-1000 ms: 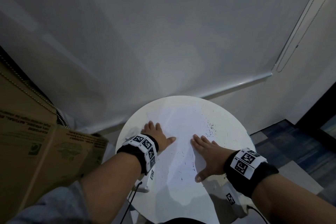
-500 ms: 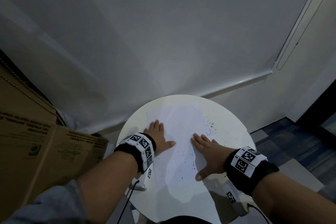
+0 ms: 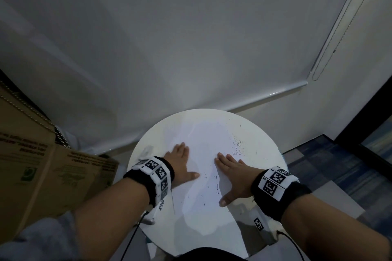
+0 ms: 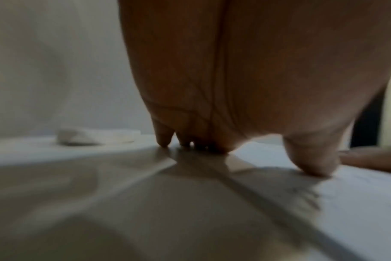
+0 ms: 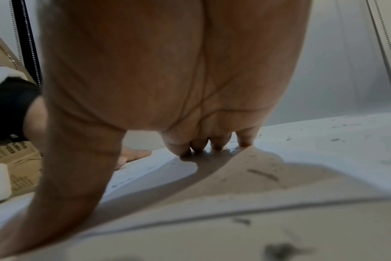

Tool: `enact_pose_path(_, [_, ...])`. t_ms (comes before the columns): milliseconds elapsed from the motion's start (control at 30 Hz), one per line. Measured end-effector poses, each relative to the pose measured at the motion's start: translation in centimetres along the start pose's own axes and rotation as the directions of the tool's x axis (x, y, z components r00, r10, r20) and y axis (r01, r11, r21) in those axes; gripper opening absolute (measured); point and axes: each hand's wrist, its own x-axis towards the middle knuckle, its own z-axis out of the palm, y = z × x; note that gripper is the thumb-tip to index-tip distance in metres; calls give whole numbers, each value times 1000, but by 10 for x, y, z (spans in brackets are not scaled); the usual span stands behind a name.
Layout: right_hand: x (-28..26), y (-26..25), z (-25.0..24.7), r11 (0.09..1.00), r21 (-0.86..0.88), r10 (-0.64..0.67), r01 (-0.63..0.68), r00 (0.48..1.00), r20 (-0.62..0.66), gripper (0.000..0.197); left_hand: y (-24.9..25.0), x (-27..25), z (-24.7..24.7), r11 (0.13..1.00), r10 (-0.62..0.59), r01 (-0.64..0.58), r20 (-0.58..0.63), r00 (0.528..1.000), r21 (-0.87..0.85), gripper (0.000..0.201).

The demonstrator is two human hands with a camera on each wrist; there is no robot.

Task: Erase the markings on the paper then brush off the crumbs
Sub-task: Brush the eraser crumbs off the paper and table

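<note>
A white sheet of paper (image 3: 206,150) lies on the round white table (image 3: 263,150). Dark eraser crumbs (image 3: 237,147) are scattered over the paper's right part, and more crumbs (image 3: 210,186) lie between my hands. My left hand (image 3: 180,163) presses flat on the paper's left side, fingers straight, thumb out to the right. My right hand (image 3: 232,172) lies flat on the paper's right side, fingers straight and together, thumb spread toward me. In the wrist views the left hand (image 4: 234,98) and the right hand (image 5: 167,88) touch the surface with their fingertips. A white eraser (image 3: 146,151) sits left of the left hand.
A cardboard box (image 3: 42,167) stands close to the table's left. A grey roller blind (image 3: 191,38) hangs behind the table, its cord (image 3: 331,38) at the right. Blue patterned carpet (image 3: 331,167) shows to the right. Cables hang from both wrist cameras.
My left hand has slid a little farther away from me along the paper's left side. The right hand has stayed in place on the paper.
</note>
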Motion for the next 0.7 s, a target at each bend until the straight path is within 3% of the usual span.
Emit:
enact_pose_path(100, [0, 0, 0, 1000, 5, 6, -6, 1000, -6, 123, 21, -7, -6, 975, 221, -222, 107, 969, 3, 82])
enact_pose_path(167, [-1, 0, 0, 1000, 6, 4, -4, 1000, -3, 123, 25, -8, -9, 956, 291, -286, 100, 951, -60, 75])
enact_pose_path(300, [-6, 2, -7, 1000, 31, 0, 0, 1000, 5, 119, -4, -2, -12, 981, 155, -160, -58, 986, -108, 71])
enact_pose_path(400, [-11, -3, -12, 998, -67, -19, 15, 998, -54, 113, -29, -4, -11, 998, 53, -52, 21, 998, -47, 85])
enact_pose_path(500, [-16, -28, -4, 973, -192, -147, 127, 984, -99, 102, -36, -7, -3, 997, 80, -81, 74, 994, 7, 121])
enact_pose_path(600, [-16, -57, 11, 951, -184, -257, 249, 966, -21, 98, -33, -4, 4, 994, 72, -76, 51, 996, 75, 133])
enact_pose_path(700, [-13, -59, 18, 951, -163, -255, 261, 965, 55, 97, -33, -2, 5, 992, 67, -71, 44, 997, 103, 134])
